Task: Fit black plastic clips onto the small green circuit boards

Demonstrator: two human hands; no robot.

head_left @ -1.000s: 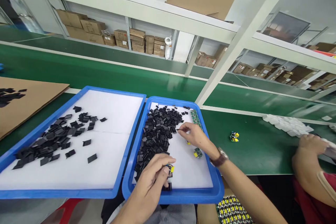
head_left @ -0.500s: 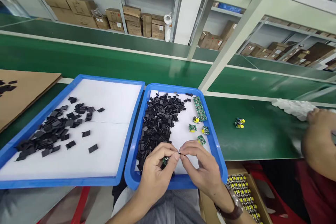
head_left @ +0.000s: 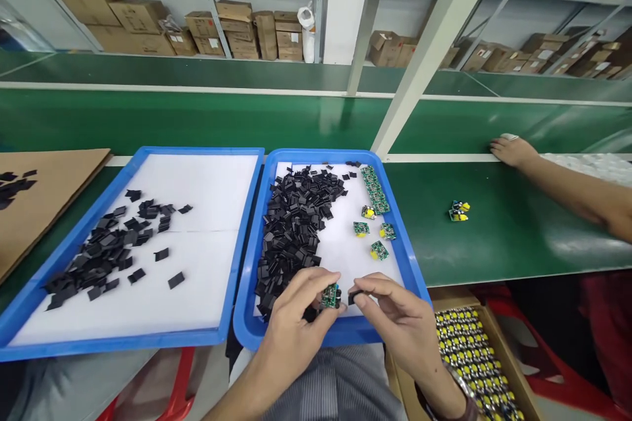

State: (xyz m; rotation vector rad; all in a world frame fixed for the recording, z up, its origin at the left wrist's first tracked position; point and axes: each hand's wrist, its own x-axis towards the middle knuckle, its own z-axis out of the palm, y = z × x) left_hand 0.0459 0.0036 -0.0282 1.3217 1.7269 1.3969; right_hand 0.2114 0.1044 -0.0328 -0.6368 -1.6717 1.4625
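Observation:
Between the thumb and fingers of my left hand [head_left: 301, 316] is a small green circuit board [head_left: 330, 296] with dark parts on its side. My right hand [head_left: 395, 316] pinches a small black folded piece [head_left: 354, 297], just right of the board and apart from it. Both hands are above the near edge of a blue-rimmed tray [head_left: 419, 263]. A heap of black pieces [head_left: 296, 217] fills the tray's left half. Several loose boards with yellow parts, such as one board [head_left: 379, 250], lie on its right side, near a joined panel of boards [head_left: 375, 189].
A second blue tray [head_left: 249, 210] on the left holds scattered black pieces [head_left: 106, 243]. Cardboard [head_left: 49, 191] lies beyond it. One board assembly [head_left: 459, 210] sits on the green bench. A carton of yellow-topped units [head_left: 474, 355] stands below right. Another person's arm [head_left: 573, 181] reaches over the bench.
My hands have moved apart; the board now shows in my left hand and the black piece in my right fingers. The other person's arm has reached farther across the bench. The view has shifted.

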